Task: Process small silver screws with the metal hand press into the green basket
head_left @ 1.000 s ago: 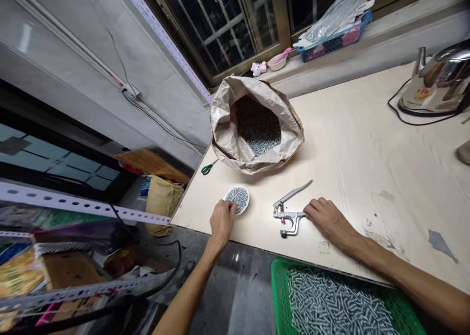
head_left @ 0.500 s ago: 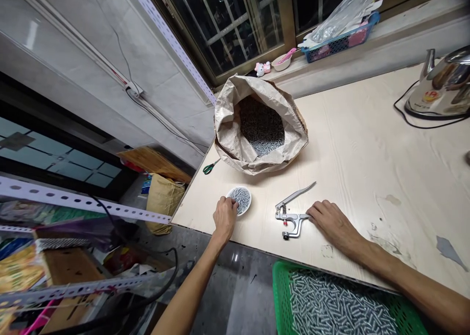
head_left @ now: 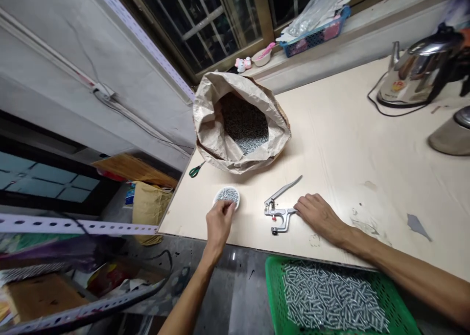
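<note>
My left hand [head_left: 219, 221] reaches over the near rim of a small white dish [head_left: 227, 196] full of small metal parts, with its fingers curled down into the dish; what they pinch is hidden. My right hand [head_left: 317, 215] lies on the pale table [head_left: 367, 149] with its fingers bent around the end of a metal hand press plier [head_left: 279, 208]. The plier's long handle points up and to the right.
A brown paper sack [head_left: 240, 124] of small metal parts stands open behind the dish. Green-handled scissors [head_left: 197, 169] lie near the table's left edge. A green basket [head_left: 330, 300] of metal pins sits below the front edge. A steel kettle [head_left: 418, 73] with its cord stands far right.
The view has shifted, so everything sits a little further left. My left hand has closed further over the dish. My right hand stays at the plier.
</note>
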A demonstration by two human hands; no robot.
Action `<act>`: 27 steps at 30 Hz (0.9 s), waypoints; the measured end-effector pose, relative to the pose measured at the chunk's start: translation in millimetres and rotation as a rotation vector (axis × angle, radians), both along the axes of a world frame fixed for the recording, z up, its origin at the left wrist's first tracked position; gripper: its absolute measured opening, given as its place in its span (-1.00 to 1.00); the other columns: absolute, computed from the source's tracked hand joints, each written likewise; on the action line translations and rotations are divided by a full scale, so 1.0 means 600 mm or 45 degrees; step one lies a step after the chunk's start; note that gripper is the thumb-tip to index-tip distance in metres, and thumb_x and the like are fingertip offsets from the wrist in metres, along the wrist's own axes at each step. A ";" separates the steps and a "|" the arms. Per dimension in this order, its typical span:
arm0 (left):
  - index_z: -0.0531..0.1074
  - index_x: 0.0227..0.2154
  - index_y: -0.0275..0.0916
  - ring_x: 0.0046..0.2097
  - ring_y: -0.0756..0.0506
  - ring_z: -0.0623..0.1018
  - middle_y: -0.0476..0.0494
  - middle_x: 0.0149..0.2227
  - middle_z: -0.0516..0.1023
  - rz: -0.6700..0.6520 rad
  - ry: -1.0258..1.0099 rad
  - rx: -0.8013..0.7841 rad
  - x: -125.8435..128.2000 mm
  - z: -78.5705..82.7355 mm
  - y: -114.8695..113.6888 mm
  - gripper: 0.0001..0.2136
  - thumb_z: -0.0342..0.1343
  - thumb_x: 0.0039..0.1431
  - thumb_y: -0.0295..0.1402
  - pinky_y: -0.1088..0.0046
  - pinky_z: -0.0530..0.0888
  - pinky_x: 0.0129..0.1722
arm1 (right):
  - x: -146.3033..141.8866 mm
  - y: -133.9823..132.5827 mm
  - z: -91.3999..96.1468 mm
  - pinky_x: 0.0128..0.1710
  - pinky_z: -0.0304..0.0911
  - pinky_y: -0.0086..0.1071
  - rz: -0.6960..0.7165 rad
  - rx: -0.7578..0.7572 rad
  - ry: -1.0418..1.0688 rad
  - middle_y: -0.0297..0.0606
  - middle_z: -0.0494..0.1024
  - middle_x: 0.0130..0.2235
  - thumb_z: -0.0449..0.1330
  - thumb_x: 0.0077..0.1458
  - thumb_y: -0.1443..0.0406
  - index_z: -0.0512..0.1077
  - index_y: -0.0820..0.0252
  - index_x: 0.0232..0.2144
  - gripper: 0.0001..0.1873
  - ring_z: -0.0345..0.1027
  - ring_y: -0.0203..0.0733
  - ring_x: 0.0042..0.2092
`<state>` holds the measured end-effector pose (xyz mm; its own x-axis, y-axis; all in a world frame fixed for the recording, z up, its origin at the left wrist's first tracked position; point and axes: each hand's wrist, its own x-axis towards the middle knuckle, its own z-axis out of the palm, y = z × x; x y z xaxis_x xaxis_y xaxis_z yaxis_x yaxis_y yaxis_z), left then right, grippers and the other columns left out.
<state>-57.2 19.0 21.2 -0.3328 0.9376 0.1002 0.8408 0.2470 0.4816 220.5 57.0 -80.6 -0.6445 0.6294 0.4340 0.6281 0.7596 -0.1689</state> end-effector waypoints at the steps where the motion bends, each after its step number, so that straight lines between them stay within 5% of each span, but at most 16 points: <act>1: 0.51 -0.39 -0.25 -0.41 -0.05 0.47 -0.09 -0.42 0.54 -0.002 -0.181 -0.062 0.017 0.000 -0.007 -0.77 0.08 0.09 -0.19 0.45 0.39 -0.38 | 0.001 -0.002 0.005 -0.27 -0.01 -0.26 0.020 0.038 -0.019 -0.26 0.38 -0.38 -0.06 0.23 0.45 0.35 0.18 -0.39 -0.76 0.13 -0.18 -0.31; 6: 0.53 -0.43 -0.30 -0.48 -0.02 0.45 -0.07 -0.51 0.53 -0.045 -0.643 -0.270 0.087 -0.028 -0.037 -0.68 0.16 -0.03 -0.09 0.50 0.36 -0.46 | 0.004 -0.013 0.027 -0.18 -0.04 -0.24 0.021 0.184 -0.083 -0.30 0.44 -0.35 -0.13 0.26 0.48 0.39 0.16 -0.32 -0.68 0.13 -0.20 -0.30; 18: 0.55 -0.48 -0.27 -0.36 -0.07 0.54 -0.11 -0.44 0.59 -0.042 -0.627 -0.294 0.123 -0.069 -0.051 -0.75 0.16 -0.02 -0.17 0.47 0.41 -0.33 | 0.007 -0.013 0.033 -0.14 -0.06 -0.24 0.016 0.125 -0.095 -0.34 0.43 -0.39 -0.13 0.30 0.43 0.39 0.16 -0.35 -0.68 0.12 -0.22 -0.31; 27: 0.51 -0.53 -0.34 -0.56 -0.01 0.41 -0.05 -0.63 0.47 -0.058 -0.626 -0.520 0.110 -0.073 -0.040 -0.70 0.14 -0.07 -0.13 0.51 0.28 -0.53 | -0.001 -0.012 0.016 -0.22 -0.08 -0.27 0.014 0.159 -0.001 -0.33 0.33 -0.46 -0.10 0.27 0.46 0.31 0.19 -0.46 -0.70 0.04 -0.23 -0.37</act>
<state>8.5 -5.2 -22.8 -0.2080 0.8821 -0.4226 0.5598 0.4616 0.6882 219.8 49.7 -71.2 -0.6511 0.5635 0.5084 0.6199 0.7814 -0.0721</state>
